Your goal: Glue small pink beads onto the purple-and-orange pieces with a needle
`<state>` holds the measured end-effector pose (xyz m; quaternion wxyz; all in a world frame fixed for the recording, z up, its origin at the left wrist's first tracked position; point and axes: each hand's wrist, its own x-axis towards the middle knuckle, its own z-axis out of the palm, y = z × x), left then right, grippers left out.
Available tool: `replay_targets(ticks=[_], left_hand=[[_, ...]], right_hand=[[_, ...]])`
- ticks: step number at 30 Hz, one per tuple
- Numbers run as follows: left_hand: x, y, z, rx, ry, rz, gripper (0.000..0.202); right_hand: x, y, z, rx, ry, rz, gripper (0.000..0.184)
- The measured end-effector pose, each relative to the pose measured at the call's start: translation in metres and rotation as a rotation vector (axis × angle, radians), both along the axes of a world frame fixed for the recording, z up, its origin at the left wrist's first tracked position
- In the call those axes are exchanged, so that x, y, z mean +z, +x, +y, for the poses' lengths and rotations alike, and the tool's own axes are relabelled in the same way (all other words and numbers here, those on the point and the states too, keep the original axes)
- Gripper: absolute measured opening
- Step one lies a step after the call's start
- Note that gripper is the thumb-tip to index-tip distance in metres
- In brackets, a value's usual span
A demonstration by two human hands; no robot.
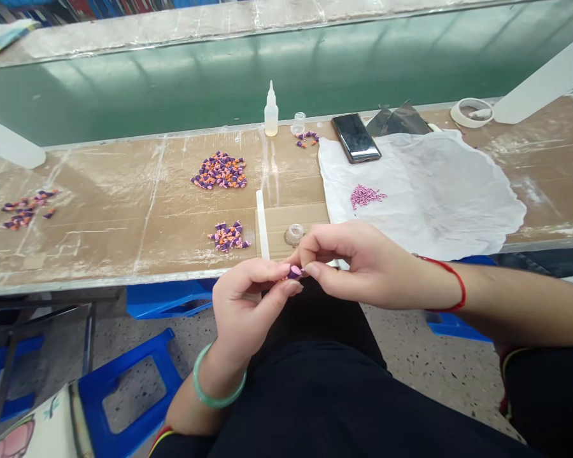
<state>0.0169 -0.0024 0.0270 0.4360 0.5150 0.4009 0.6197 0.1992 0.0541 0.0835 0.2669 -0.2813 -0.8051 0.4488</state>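
Note:
Between the thumb and fingertips of my left hand (251, 302) is a small purple-and-pink piece (294, 273). My right hand (358, 264) is pinched closed at the right side of this piece; whatever it grips is too small to make out. Just beyond the hands, a small clear dish (295, 234) and a flat white stick (262, 226) lie on a cardboard sheet. To the left sit a small pile of purple, pink and orange pieces (229, 236) and a larger pile (219, 170) behind it. Tiny pink bits (367, 196) are heaped on a white cloth (439, 191).
A dropper bottle (271, 113) stands upright at the table's back, beside a small clear cap (299, 123). A phone (356, 138) rests on the cloth's edge. A tape roll (472, 113) is at back right. Blue stools (128, 388) stand below the table (100, 222).

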Motion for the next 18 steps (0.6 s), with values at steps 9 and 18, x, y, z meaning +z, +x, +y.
replay_targets(ticks=[9, 18], left_hand=[[-0.0038, 0.005, 0.0008, -0.022, -0.005, -0.138, 0.015], [-0.0013, 0.0075, 0.0023, -0.022, -0.05, -0.207, 0.008]], right_hand=[[-0.0035, -0.0025, -0.0021, -0.028, 0.218, -0.065, 0.013], [-0.0078, -0.0068, -0.0052, -0.075, 0.356, -0.128, 0.017]])
